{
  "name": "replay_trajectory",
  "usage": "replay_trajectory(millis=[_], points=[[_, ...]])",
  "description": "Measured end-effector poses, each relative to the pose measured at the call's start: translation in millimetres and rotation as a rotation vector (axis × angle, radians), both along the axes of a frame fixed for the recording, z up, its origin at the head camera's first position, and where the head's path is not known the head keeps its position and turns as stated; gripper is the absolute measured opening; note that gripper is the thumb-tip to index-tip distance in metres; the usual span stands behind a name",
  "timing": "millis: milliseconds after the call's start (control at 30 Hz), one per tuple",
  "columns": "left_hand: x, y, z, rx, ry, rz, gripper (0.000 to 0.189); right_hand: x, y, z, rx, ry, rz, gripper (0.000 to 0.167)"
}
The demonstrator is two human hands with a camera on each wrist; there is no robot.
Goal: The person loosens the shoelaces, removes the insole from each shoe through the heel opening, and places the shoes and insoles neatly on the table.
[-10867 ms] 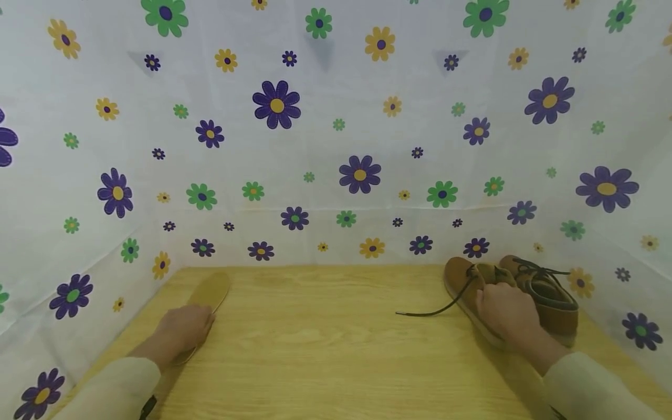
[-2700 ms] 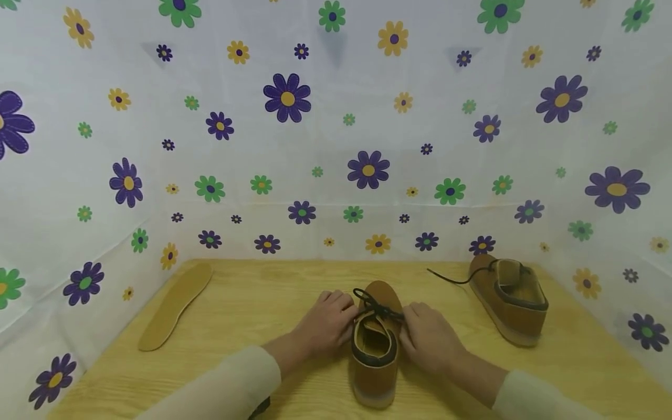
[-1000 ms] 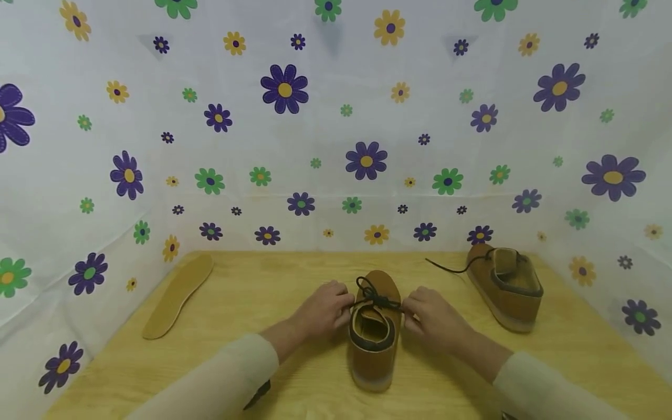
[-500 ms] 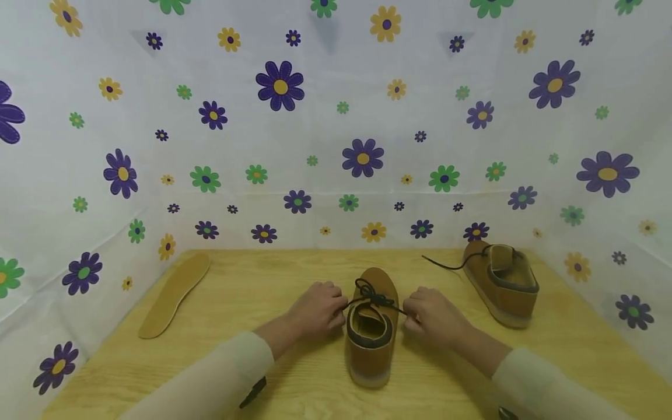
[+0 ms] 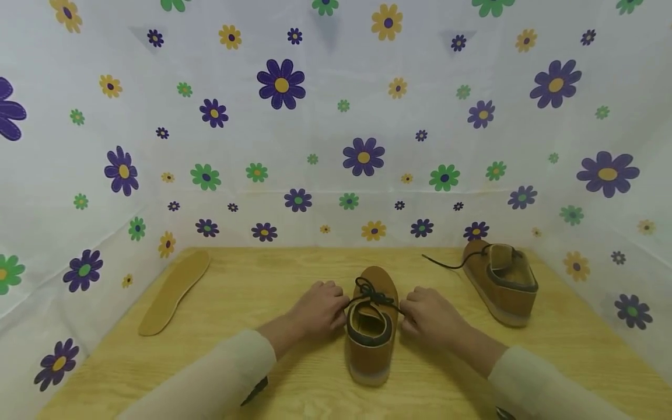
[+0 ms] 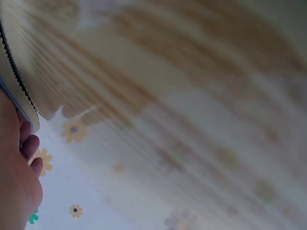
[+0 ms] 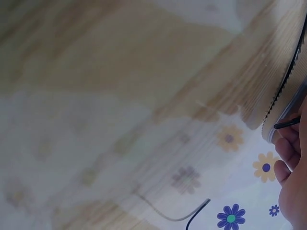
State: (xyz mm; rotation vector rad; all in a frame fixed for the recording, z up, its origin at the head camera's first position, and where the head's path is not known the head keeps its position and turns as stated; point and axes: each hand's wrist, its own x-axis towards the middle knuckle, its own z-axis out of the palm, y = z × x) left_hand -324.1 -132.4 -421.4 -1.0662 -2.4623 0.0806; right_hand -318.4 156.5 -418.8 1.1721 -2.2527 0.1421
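Note:
A brown leather shoe (image 5: 370, 364) stands mid-table, heel toward me and toe pointing away. Across its front its dark shoelace (image 5: 379, 298) is tied in a knot with loops on top. My left hand (image 5: 318, 309) pinches one strand at the shoe's left side. At the right side my right hand (image 5: 434, 317) pinches another strand. In the right wrist view the dark lace tip (image 7: 287, 124) sticks out of the fingers of my right hand (image 7: 292, 177). My left hand (image 6: 17, 163) shows at the left wrist view's edge beside the shoe's sole (image 6: 17, 91).
A second brown shoe (image 5: 510, 298) stands at the back right, a loose lace end (image 5: 443, 265) trailing left from it. On the left lies a tan insole (image 5: 175, 293). Flower-printed white cloth (image 5: 315, 128) encloses the wooden table (image 5: 252, 274) at the back and sides.
Since the oldest frame, my left hand has left the insole, and one shoe has come from the right to mid-table. Over the last second both hands have kept hold of its lace, shifting only slightly.

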Motion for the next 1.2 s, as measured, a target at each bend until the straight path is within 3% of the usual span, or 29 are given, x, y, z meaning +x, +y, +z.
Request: replay_trajectory(millis=[333, 667, 967, 1067, 1200], points=[[-1.0, 4.4, -0.3, -0.082, -0.063, 0.084, 0.016, 4.9, 4.4, 1.6, 0.106, -0.175, -0.076, 0.02], [-0.7, 4.0, 5.6, -0.079, -0.055, 0.076, 0.019, 4.4, 0.0, 3.9, 0.118, -0.15, -0.108, 0.018], [-0.5, 4.5, 7.1, -0.188, -0.075, 0.087, 0.019, 5.4, 0.4, 5.2, 0.175, -0.253, -0.161, 0.012], [-0.1, 5.1, 5.9, -0.144, -0.136, 0.118, 0.02, 5.8, 0.5, 5.1, 0.174, -0.244, -0.175, 0.014], [1.6, 6.8, 3.2, 0.032, -0.27, 0.174, 0.018, 8.3, -1.1, 4.7, 0.112, -0.192, -0.22, 0.017]])
